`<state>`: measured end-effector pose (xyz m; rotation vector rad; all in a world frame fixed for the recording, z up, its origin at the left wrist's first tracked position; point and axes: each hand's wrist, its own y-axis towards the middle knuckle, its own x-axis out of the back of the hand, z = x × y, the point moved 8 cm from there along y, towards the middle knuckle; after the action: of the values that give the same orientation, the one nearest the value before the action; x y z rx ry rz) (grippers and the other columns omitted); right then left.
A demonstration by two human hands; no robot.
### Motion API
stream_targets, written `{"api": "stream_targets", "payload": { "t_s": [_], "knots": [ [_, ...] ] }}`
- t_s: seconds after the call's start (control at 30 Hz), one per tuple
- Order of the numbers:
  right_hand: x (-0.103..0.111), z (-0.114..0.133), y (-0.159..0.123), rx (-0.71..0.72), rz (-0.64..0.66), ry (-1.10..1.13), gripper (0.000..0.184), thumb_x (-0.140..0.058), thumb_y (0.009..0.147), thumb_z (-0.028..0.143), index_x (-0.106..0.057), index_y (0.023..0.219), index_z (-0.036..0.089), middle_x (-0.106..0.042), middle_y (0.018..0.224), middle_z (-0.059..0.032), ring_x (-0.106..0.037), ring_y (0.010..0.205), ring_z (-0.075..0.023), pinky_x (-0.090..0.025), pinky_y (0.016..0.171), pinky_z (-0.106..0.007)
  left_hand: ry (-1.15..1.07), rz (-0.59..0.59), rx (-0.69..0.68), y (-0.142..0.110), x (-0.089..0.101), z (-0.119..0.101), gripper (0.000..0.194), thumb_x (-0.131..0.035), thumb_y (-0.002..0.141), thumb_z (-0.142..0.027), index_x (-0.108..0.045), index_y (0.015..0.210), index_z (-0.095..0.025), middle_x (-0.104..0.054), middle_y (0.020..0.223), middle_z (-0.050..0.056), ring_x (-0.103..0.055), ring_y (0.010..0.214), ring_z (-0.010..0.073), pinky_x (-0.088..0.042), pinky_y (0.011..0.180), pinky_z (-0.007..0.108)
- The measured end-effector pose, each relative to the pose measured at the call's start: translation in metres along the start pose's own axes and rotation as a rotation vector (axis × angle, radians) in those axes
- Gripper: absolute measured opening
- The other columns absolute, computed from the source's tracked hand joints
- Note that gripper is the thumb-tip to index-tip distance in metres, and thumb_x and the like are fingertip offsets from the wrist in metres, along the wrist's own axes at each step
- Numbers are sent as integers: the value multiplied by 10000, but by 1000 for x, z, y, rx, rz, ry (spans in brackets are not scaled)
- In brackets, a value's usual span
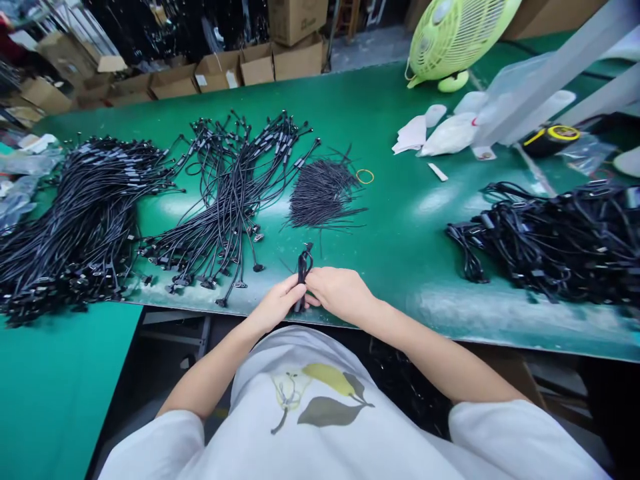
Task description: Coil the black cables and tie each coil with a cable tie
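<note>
Near the front edge of the green table, my left hand is closed around a folded black cable, which stands up between my two hands. My right hand is closed at the same cable from the other side; its fingertips are partly hidden, and a thin tie in them cannot be made out. Just beyond my hands lies a pile of short black wire ties. Loose black cables with connectors are spread to the left of the ties.
A thick heap of straight cables covers the far left. Bundled cables lie at right. Behind are a yellow rubber band, a green fan, a tape measure and a grey metal post. Cardboard boxes stand beyond the table.
</note>
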<state>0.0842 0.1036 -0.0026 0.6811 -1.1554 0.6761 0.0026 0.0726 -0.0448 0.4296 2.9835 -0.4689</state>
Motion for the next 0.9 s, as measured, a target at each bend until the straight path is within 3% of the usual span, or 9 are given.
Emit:
{"api": "stream_targets", "payload": {
  "t_s": [0.17, 0.27, 0.37, 0.43, 0.5, 0.57, 0.7, 0.8, 0.9],
  "knots": [
    [30, 0, -15, -37, -294, -71, 315, -422, 974, 283, -641, 772, 183, -647, 726, -41, -572, 695, -143, -350, 646, -274, 377, -81, -98, 4, 16, -18, 384, -484, 921, -373, -606, 1202, -141, -724, 821, 49, -654, 773, 174, -484, 791, 291],
    [46, 3, -20, -52, -403, -122, 224, -464, 958, 298, -656, 965, 183, -681, 878, -73, -603, 814, -170, -398, 741, -294, 613, -126, -178, 4, 18, -23, 281, -457, 924, -274, -623, 1121, -162, -725, 921, 66, -668, 834, 194, -490, 833, 317],
    [33, 5, -15, 21, -232, -77, 379, -540, 920, 345, -541, 1256, 170, -661, 1115, -123, -615, 1006, -234, -441, 831, -343, 999, -80, -310, 3, 2, -23, 258, -419, 908, -174, -575, 1112, -153, -710, 955, 111, -661, 885, 238, -494, 824, 372],
    [10, -2, -14, 5, -42, 22, 426, -540, 920, 352, -489, 1297, 160, -671, 1092, -114, -649, 934, -225, -471, 736, -318, 1140, -43, -380, 1, -8, -19, 265, -413, 895, -133, -508, 1142, -146, -697, 988, 127, -657, 899, 244, -499, 808, 382],
    [-11, -8, -17, -21, 83, 99, 325, -490, 948, 337, -524, 1222, 166, -688, 1003, -77, -665, 810, -189, -451, 629, -273, 1181, -35, -422, 0, -13, -15, 257, -407, 903, -131, -456, 1155, -150, -684, 1025, 131, -657, 909, 237, -504, 791, 375],
    [-25, -7, -21, 0, 104, 88, 234, -430, 975, 321, -584, 1065, 169, -683, 902, -60, -654, 744, -171, -414, 590, -256, 1222, -22, -431, 1, -17, -11, 191, -388, 930, -163, -458, 1107, -155, -678, 1007, 131, -659, 894, 236, -503, 776, 375],
    [-31, -8, -27, -9, -18, -80, 336, -364, 994, 347, -600, 839, 165, -624, 718, -56, -604, 647, -168, -333, 563, -268, 1264, 14, -363, 7, -23, -10, 191, -396, 963, -254, -467, 1109, -152, -678, 966, 118, -654, 876, 239, -498, 786, 386],
    [-18, -40, -42, -119, -54, -163, 388, -356, 989, 391, -597, 777, 172, -609, 670, -56, -561, 579, -152, -274, 523, -276, 1212, -11, -407, 7, -14, -31, 361, -489, 937, -293, -416, 1270, -176, -646, 1137, 118, -600, 1067, 237, -472, 903, 379],
    [23, -114, -80, -487, -164, -292, 476, -326, 977, 472, -611, 732, 179, -606, 652, -90, -511, 504, -156, -212, 468, -294, 1277, -286, -340, 8, 35, -53, 415, -481, 939, -310, -422, 1337, -211, -627, 1121, 105, -570, 1063, 241, -453, 918, 375]
  ]
}}
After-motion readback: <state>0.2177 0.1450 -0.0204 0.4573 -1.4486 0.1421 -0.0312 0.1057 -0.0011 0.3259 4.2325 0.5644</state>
